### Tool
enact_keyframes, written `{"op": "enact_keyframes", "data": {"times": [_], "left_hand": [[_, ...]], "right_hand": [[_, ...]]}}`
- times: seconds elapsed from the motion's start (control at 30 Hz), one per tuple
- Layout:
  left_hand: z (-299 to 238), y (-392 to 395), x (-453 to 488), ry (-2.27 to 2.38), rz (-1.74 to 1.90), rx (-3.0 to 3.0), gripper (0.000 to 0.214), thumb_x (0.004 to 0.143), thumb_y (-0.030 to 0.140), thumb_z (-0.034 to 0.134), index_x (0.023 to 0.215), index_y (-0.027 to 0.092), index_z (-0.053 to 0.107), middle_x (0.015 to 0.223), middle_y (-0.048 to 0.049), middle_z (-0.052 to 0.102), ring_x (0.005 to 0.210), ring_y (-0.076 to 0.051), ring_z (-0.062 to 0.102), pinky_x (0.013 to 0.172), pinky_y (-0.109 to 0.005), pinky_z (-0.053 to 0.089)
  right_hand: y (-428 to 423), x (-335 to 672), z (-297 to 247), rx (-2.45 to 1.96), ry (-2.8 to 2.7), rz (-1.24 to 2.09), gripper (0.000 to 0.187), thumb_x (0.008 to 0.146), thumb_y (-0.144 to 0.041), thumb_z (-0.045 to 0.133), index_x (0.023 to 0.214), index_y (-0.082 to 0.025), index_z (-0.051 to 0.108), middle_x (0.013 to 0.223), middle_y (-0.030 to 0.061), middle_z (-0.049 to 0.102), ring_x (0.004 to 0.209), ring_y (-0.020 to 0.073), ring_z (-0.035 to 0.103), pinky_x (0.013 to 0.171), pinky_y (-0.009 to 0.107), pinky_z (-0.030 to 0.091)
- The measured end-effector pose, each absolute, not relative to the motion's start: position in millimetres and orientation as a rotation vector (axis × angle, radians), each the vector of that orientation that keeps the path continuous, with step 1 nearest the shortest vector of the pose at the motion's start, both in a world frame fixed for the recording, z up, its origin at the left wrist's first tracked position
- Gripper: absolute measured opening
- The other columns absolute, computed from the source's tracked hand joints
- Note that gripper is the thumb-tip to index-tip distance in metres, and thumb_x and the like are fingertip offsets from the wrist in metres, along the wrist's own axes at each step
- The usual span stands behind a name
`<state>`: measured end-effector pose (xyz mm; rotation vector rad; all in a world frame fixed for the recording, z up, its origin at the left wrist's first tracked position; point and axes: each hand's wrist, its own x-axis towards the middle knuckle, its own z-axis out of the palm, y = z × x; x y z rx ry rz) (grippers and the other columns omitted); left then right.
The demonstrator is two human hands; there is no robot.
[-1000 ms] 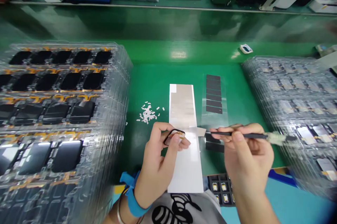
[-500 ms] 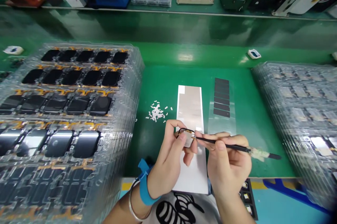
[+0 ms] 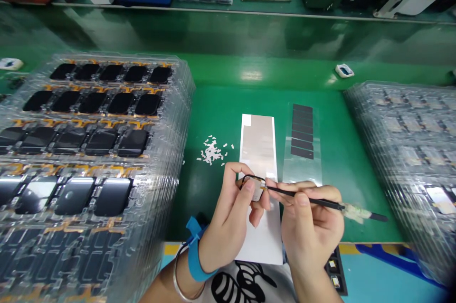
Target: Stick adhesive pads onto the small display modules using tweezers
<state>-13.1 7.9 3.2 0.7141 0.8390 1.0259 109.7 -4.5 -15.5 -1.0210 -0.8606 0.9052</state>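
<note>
My left hand (image 3: pixel 233 210) is closed around a small watch-sized display module (image 3: pixel 258 191) with a silvery back and a dark rim, the thumb pressed on its face. A blue strap and a bangle circle that wrist. In my right hand (image 3: pixel 309 220) are black tweezers (image 3: pixel 317 201) with tape wrapped near the rear end. Their tip touches, or is very close to, the right edge of the module. Beneath both hands lies a white sheet (image 3: pixel 261 246) with a greyish-beige upper part. The fingers hide part of the module.
Stacked clear trays of dark display panels (image 3: pixel 116 197) rise at left, and more clear trays (image 3: pixel 406 125) at right. Small white pieces (image 3: pixel 212 152) lie scattered left of the sheet. A clear film with black strips (image 3: pixel 302 129) lies to its right. A shelf (image 3: pixel 199 13) crosses the back.
The tweezers' rear end has shifted slightly right and down, along with my right hand. The display module has barely moved in my left hand. The whole view has shifted a little.
</note>
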Motion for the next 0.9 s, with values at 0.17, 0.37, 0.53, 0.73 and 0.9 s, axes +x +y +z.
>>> {"op": "enact_keyframes", "data": {"times": [0.17,0.37,0.53,0.73,0.9], "left_hand": [[3.8,8.1,-13.0,0.845,1.023,0.718,0.024,0.107,0.049,0.043,0.106,0.024,0.04,0.078,0.0035,0.061,0.055,-0.007,0.045,0.058,-0.022,0.037],[4.3,7.8,-13.1,0.835,1.022,0.702,0.025,0.107,0.049,0.044,0.107,0.024,0.041,0.078,0.0038,0.061,0.054,-0.006,0.044,0.058,-0.021,0.037],[3.0,6.7,-12.7,0.827,1.032,0.719,0.022,0.108,0.046,0.045,0.107,0.025,0.041,0.079,0.0043,0.06,0.055,-0.005,0.044,0.058,-0.02,0.037],[1.4,6.9,-12.5,0.834,1.034,0.738,0.02,0.108,0.045,0.042,0.107,0.025,0.042,0.079,0.0044,0.06,0.055,-0.005,0.044,0.057,-0.02,0.037],[1.2,7.6,-13.2,0.84,1.034,0.753,0.019,0.109,0.043,0.042,0.107,0.025,0.041,0.078,0.005,0.06,0.054,-0.005,0.043,0.057,-0.019,0.037]], "right_hand": [[-4.8,109.2,-15.5,-0.995,-0.837,0.896,0.01,0.096,-0.013,0.062,0.098,-0.023,0.059,0.093,0.0006,0.073,0.091,0.0183,0.079,0.07,0.028,0.068],[-5.0,109.8,-16.4,-1.012,-0.834,0.9,0.009,0.096,-0.015,0.063,0.097,-0.022,0.058,0.093,0.0015,0.073,0.092,0.0198,0.079,0.071,0.029,0.069],[-4.5,110.1,-17.0,-1.006,-0.834,0.888,0.008,0.096,-0.015,0.064,0.097,-0.022,0.059,0.093,0.0013,0.074,0.09,0.0189,0.079,0.07,0.028,0.068],[-4.2,109.6,-17.0,-1.026,-0.836,0.881,0.009,0.096,-0.017,0.065,0.097,-0.022,0.058,0.093,0.002,0.074,0.09,0.0201,0.079,0.07,0.03,0.069],[-3.8,109.6,-17.4,-0.979,-0.831,0.905,0.009,0.096,-0.014,0.063,0.098,-0.022,0.059,0.094,0.0014,0.075,0.091,0.019,0.079,0.072,0.028,0.069]]}}
